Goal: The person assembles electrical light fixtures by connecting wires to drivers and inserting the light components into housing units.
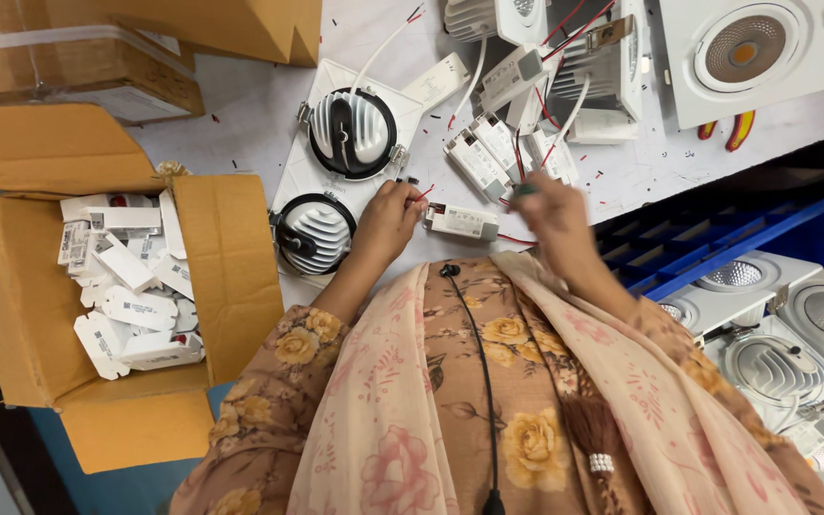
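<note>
Closest in, the left hand point(388, 221) pinches thin red wires point(423, 194) between closed fingertips, and the right hand point(550, 212) grips a small dark-tipped tool, blurred. Between the two hands lies a small white driver box point(462, 221) on the counter point(240, 124). This looks like wiring a driver to a lamp, and joining the leads would need steady fingers. Just beyond the left hand sit two finned white downlights point(353, 133); further off, more drivers point(488, 153). Left of the hands stands an open cardboard box point(231, 257).

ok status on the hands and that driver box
Left hand pinching red wires by white driver box. Right hand blurred, grip unclear. Loose drivers crowd beyond.
</note>
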